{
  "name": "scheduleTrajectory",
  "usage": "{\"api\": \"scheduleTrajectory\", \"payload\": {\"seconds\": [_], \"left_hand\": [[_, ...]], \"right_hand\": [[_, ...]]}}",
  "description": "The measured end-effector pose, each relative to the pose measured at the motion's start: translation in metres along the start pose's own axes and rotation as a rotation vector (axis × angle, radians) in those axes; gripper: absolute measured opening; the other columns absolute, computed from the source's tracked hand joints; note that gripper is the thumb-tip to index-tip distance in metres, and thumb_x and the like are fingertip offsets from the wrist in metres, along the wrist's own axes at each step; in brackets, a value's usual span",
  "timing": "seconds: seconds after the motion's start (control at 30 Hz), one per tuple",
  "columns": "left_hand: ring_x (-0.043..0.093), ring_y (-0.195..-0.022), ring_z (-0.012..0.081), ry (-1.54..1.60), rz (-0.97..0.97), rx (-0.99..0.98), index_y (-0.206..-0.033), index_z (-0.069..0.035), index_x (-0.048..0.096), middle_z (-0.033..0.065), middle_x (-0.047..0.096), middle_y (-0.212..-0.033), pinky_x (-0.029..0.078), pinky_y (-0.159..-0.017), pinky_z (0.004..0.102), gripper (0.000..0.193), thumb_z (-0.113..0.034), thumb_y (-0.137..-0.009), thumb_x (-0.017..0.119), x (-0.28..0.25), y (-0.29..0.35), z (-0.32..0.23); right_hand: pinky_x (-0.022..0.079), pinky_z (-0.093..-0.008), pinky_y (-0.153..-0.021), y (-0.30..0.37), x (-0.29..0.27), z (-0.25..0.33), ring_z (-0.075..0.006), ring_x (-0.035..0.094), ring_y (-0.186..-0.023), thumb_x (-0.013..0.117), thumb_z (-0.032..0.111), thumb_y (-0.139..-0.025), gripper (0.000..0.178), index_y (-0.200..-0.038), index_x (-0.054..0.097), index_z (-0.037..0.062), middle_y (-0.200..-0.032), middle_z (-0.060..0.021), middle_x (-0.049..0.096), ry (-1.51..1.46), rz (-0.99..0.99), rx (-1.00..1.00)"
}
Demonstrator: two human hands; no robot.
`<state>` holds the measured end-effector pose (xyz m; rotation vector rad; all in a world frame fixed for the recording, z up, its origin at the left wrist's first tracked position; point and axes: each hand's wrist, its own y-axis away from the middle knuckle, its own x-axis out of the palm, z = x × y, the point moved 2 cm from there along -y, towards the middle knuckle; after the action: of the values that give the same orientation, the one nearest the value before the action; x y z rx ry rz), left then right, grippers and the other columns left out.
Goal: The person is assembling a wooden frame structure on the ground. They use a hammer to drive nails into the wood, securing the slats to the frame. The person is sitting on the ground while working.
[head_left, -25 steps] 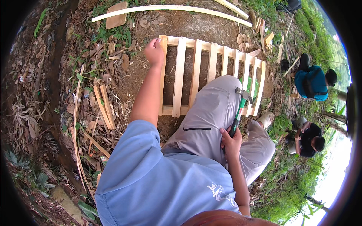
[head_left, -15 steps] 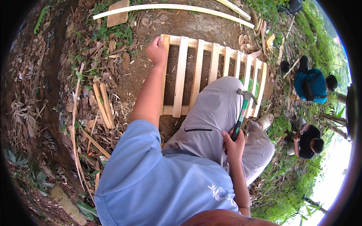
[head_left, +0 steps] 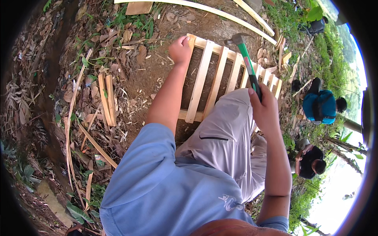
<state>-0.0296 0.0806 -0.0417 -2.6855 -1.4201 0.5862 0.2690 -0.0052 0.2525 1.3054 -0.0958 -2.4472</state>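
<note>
The person's right grip [head_left: 265, 108] clasps a hammer [head_left: 246, 61]; the left grip [head_left: 180, 50], leftward of it, touches a slatted wooden frame [head_left: 200, 82]; its closure is unclear.

Passable on the left, over bare brown soil [head_left: 141, 84], and through the left gaps of the pale slatted wooden frame [head_left: 202, 80]. Blocked at its far left corner by the bare left hand [head_left: 180, 50], nearer by a grey-trousered knee [head_left: 236, 103], right by a green-and-black claw hammer [head_left: 245, 59].

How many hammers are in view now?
1: a claw hammer in the right hand, seen against the slatted wooden frame. Any behind the body would be hidden.
</note>
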Motion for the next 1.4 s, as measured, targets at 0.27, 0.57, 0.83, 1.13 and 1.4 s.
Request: {"api": "scheduleTrajectory", "payload": {"seconds": [0.27,0.57,0.83,1.13,1.4], "left_hand": [[0.073,-0.073,0.0168,0.066,0.033,-0.087,-0.105,0.001,0.082,0.0122,0.079,-0.084,0.055,-0.07,0.0338,0.022,-0.02,-0.096,0.079,-0.001,0.001,-0.002],[0.069,-0.069,0.0146,0.081,0.021,-0.107,-0.105,0.001,0.083,0.0109,0.079,-0.08,0.054,-0.068,0.0339,0.024,-0.021,-0.094,0.081,0.001,0.003,-0.004],[0.066,-0.067,0.0118,0.146,0.019,-0.16,-0.104,0.002,0.083,0.008,0.077,-0.077,0.052,-0.066,0.0318,0.025,-0.021,-0.094,0.081,-0.003,0.002,-0.006],[0.061,-0.065,0.0087,0.15,0.041,-0.165,-0.104,0.002,0.082,0.005,0.075,-0.075,0.049,-0.062,0.0311,0.024,-0.021,-0.095,0.081,-0.002,0.004,-0.006],[0.055,-0.065,0.005,0.214,0.032,-0.187,-0.104,0.003,0.082,-0.0023,0.069,-0.073,0.044,-0.06,0.0271,0.021,-0.016,-0.095,0.082,-0.003,0.003,-0.005]], "right_hand": [[0.055,-0.0572,-0.075,-0.094,0.027,0.085,-0.0489,0.073,-0.086,0.058,0.013,-0.106,0.03,-0.135,0.06,0.0021,-0.089,-0.0277,0.073,0.316,0.167,-0.291],[0.063,-0.0559,-0.082,-0.139,0.082,0.106,-0.0435,0.078,-0.096,0.058,0.007,-0.097,0.05,-0.147,0.055,0.0085,-0.101,-0.0231,0.078,0.678,0.198,-0.316],[0.064,-0.053,-0.08,-0.132,0.077,0.107,-0.0406,0.079,-0.093,0.057,0.005,-0.097,0.053,-0.149,0.054,0.0099,-0.099,-0.0206,0.078,0.793,0.224,-0.328],[0.065,-0.0509,-0.075,-0.13,0.081,0.094,-0.0381,0.079,-0.088,0.056,0.005,-0.097,0.062,-0.159,0.048,0.0099,-0.094,-0.0195,0.078,0.761,0.188,-0.385],[0.065,-0.049,-0.074,-0.127,0.081,0.086,-0.0364,0.079,-0.087,0.058,0.006,-0.097,0.062,-0.159,0.049,0.0111,-0.091,-0.0183,0.077,0.761,0.169,-0.415]]}}
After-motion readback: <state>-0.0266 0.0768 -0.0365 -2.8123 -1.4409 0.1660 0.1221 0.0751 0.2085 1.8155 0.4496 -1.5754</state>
